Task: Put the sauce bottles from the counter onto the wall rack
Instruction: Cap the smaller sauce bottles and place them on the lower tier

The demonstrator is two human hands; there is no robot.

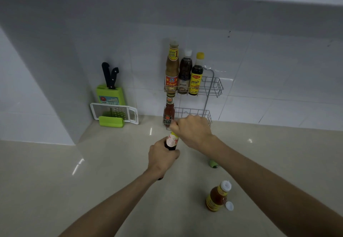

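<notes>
A two-tier wire wall rack (216, 86) hangs on the tiled wall. Its upper shelf holds three bottles: a tall brown one (172, 69), a dark one with a white cap (185, 73) and a dark one with a yellow cap (196, 75). On the lower shelf stands a red sauce bottle (168, 111) at the left end. My left hand (162, 157) grips the body of a dark bottle (172, 141) with a pink-and-yellow label. My right hand (193, 130) is closed around that bottle's top, just in front of the lower shelf. An orange sauce bottle (218, 196) stands on the counter at lower right.
A loose white cap (229, 205) lies beside the orange bottle. A small green object (213, 164) lies on the counter under my right forearm. A green knife block (110, 93) with two black-handled knives and a white grater (115, 113) stand at the left corner.
</notes>
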